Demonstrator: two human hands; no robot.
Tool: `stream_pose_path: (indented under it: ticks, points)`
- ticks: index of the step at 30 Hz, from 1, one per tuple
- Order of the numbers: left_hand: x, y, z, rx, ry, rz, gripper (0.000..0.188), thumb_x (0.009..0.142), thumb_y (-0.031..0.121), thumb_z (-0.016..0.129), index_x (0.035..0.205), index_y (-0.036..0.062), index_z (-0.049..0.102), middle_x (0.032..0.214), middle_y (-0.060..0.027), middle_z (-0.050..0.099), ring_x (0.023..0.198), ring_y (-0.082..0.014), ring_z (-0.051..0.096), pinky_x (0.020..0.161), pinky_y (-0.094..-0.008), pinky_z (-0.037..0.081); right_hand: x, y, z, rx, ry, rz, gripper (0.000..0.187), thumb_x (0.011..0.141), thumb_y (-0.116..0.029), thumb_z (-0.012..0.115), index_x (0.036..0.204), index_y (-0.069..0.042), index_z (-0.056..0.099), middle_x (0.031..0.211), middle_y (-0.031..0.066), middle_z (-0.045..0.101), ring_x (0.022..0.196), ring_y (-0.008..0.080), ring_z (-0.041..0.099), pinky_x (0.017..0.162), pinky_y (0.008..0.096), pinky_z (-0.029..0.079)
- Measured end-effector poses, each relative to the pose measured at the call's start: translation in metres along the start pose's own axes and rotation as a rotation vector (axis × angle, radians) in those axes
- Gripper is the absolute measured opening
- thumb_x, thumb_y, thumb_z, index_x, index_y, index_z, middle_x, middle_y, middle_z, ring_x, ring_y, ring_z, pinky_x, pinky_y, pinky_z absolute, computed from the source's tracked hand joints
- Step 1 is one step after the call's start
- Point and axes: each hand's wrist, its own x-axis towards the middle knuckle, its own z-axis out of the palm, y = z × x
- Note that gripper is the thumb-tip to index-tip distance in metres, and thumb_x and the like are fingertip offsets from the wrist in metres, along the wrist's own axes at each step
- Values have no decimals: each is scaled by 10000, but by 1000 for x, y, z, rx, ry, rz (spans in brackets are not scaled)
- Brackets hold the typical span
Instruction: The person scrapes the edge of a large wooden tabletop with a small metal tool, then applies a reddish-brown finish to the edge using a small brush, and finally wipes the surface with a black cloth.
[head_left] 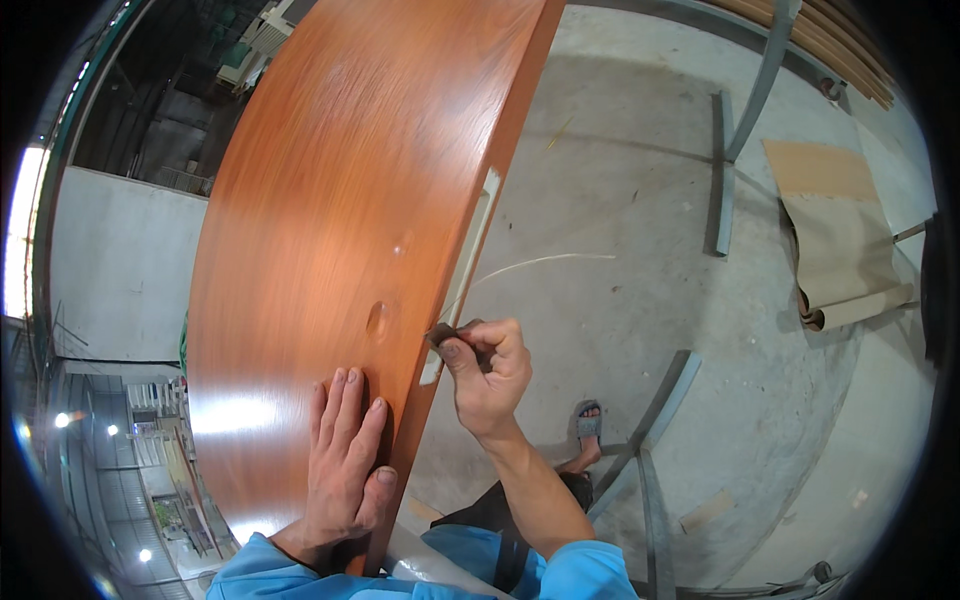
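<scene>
A glossy orange-brown wood-grain door (330, 200) stretches away in front of me. Its face has a round recess (377, 320) and a smaller dimple (401, 243). Along its right edge runs a long, pale cut-out slot (470, 255). My left hand (347, 455) lies flat on the door face near that edge, fingers stretched out. At the slot's near end, my right hand (488, 375) pinches a small dark folded piece (441, 335) that looks like sandpaper. The piece is against the door edge, and the fingers hide part of it.
Grey metal stands (722, 175) rest on the concrete floor (600, 310) to the right, another frame leg (668, 400) nearer me. A curled brown sheet (845, 240) lies farther right. My sandalled foot (588, 425) is below. A pale thin strip (550, 260) is near the slot.
</scene>
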Motion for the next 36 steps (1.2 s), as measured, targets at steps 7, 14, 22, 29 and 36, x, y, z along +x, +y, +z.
stream_pose_path:
  ticks: [7,14,22,29,36]
  points:
    - [11,-7,-5,-33,27,-20,520,981,235,409,1429,-15,492,1565,-309,338,1485,-468,282,1217,-602,131,0,3,6,52,-11,53,231,952,-129,730,920,-17,530,691,37,613,596,59,489,524,228,386]
    - [9,-7,-4,-89,63,-51,528,924,182,456,1409,-17,519,1558,-295,363,1483,-454,298,1225,-575,141,7,5,3,68,12,145,215,991,-157,682,916,-27,527,663,-1,558,586,45,451,523,216,354]
    - [10,-8,-6,-75,59,-28,542,904,153,475,1419,-12,507,1566,-264,370,1481,-439,308,1226,-565,143,11,-1,10,116,69,140,160,1012,-136,641,979,-26,530,729,-21,536,619,36,450,547,206,356]
    - [10,-12,-7,-123,142,-50,537,866,35,517,1401,-12,505,1532,-269,406,1447,-444,361,1204,-551,232,26,-3,18,45,83,38,171,1009,-151,649,992,-45,516,739,-27,527,613,34,457,521,183,352]
    - [9,-14,-6,-160,204,-30,520,864,1,513,1384,-12,518,1497,-278,438,1417,-451,399,1186,-542,280,-1,-2,14,50,24,-28,192,991,-114,668,964,-41,493,800,24,562,660,67,492,580,200,394]
